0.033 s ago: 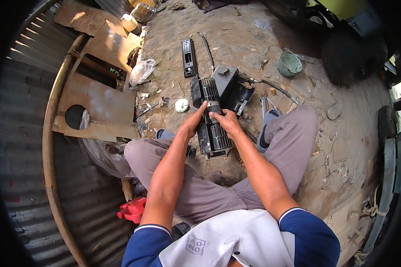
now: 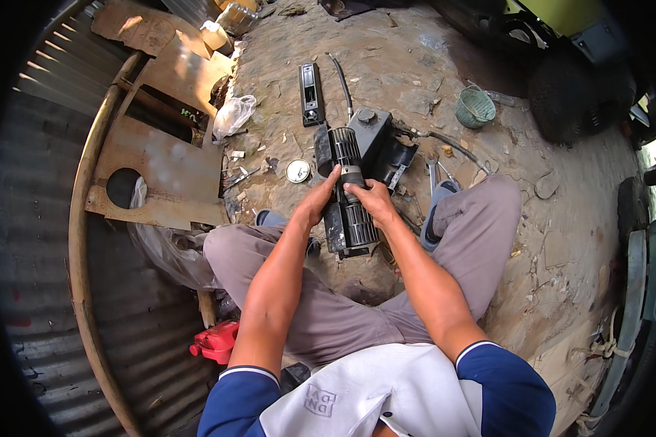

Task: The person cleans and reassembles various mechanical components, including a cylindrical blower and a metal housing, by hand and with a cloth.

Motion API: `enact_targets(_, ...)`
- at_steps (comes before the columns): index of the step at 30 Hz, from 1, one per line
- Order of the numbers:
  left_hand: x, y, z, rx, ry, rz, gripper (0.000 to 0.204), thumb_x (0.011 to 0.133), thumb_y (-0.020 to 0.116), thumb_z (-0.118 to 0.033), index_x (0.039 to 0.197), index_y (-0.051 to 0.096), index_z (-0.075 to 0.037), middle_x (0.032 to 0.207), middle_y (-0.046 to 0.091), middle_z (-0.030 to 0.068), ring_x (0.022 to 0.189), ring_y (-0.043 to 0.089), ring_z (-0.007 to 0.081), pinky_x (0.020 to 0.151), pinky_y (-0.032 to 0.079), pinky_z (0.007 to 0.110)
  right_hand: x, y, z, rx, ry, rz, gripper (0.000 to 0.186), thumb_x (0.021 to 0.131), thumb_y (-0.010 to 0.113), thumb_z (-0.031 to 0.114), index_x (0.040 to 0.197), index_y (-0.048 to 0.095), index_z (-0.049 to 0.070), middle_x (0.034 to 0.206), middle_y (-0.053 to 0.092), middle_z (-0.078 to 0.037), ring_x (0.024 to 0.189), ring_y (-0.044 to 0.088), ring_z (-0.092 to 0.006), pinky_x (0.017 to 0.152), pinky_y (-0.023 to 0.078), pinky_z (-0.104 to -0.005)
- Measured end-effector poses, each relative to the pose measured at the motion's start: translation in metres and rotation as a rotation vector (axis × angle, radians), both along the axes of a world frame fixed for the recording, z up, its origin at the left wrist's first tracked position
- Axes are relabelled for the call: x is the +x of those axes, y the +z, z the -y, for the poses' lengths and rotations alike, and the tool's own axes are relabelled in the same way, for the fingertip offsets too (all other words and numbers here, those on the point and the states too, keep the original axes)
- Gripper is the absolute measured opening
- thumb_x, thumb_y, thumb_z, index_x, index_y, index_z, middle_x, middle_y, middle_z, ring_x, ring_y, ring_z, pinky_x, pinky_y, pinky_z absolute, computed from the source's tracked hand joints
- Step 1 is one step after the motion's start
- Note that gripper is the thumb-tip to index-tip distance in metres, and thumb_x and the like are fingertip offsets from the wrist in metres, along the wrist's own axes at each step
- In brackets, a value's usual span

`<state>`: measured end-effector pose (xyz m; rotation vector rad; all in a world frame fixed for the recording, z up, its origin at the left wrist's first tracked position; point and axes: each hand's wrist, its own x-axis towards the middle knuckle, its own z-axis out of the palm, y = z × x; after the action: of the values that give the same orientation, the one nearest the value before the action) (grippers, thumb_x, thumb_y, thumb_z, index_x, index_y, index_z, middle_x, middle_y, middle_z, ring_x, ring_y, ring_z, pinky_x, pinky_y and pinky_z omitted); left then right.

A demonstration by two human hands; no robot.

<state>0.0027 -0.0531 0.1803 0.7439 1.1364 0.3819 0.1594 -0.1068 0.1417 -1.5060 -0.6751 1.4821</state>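
A blower unit with two black slatted fan drums (image 2: 362, 225) and a motor (image 2: 352, 175) between them lies lengthwise in front of me, in a black plastic housing (image 2: 334, 228). My left hand (image 2: 319, 201) grips its left side, thumb up by the motor. From the right, my right hand (image 2: 374, 202) holds it too, thumb pressed on the motor's near end. The fingers of both hands are mostly hidden beneath. Touching distance beyond stands a dark grey capped tank (image 2: 368, 135), beside a curved black cover (image 2: 395, 162).
On the ground lie a long black panel (image 2: 310, 95), black hoses (image 2: 341, 81), a round white-faced gauge (image 2: 297, 171) and wrenches (image 2: 433, 175). A green basket (image 2: 475, 107) stands at far right. Cut board (image 2: 160, 164) and a wooden pole (image 2: 84, 189) line the left, with a red container (image 2: 216, 341) near my thigh.
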Motion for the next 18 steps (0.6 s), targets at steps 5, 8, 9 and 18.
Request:
enact_targets(5, -0.001, -0.007, 0.003, -0.01, 0.024, -0.116, 0.084, 0.09, 0.05, -0.074, 0.136, 0.056, -0.004, 0.12, 0.068, 0.0133, 0.099, 0.069, 0.022, 0.088, 0.056, 0.036, -0.005, -0.005, 0.004, 0.022, 0.0, 0.018, 0.048, 0.086, 0.079, 0.03, 0.113, 0.064, -0.006, 0.095, 0.07, -0.008, 0.08, 0.065, -0.0136, 0.072, 0.052, -0.0291)
enact_targets(8, -0.005, -0.012, -0.001, -0.066, 0.058, -0.012, 0.082, 0.09, 0.05, -0.075, 0.13, 0.059, -0.005, 0.109, 0.071, 0.0112, 0.087, 0.071, 0.0215, 0.078, 0.058, 0.036, -0.007, -0.012, 0.003, 0.071, 0.008, 0.105, 0.058, 0.087, 0.077, 0.035, 0.12, 0.059, -0.009, 0.1, 0.069, -0.012, 0.087, 0.065, -0.0147, 0.076, 0.052, -0.029)
enact_targets(9, -0.006, -0.013, 0.0, -0.059, 0.08, -0.025, 0.081, 0.089, 0.05, -0.075, 0.129, 0.06, -0.005, 0.108, 0.072, 0.011, 0.087, 0.071, 0.0212, 0.077, 0.059, 0.036, -0.009, -0.013, 0.003, 0.083, 0.008, 0.152, 0.059, 0.088, 0.077, 0.036, 0.121, 0.059, -0.009, 0.101, 0.069, -0.012, 0.088, 0.065, -0.0148, 0.077, 0.052, -0.029)
enact_targets(18, 0.001, 0.017, 0.007, 0.041, 0.09, -0.19, 0.092, 0.091, 0.048, -0.073, 0.133, 0.055, 0.009, 0.116, 0.067, 0.0224, 0.096, 0.07, 0.0293, 0.082, 0.057, 0.04, -0.014, -0.009, 0.011, 0.131, 0.006, 0.38, 0.062, 0.085, 0.075, 0.047, 0.114, 0.066, -0.006, 0.1, 0.071, -0.02, 0.093, 0.068, -0.0293, 0.083, 0.052, -0.0385)
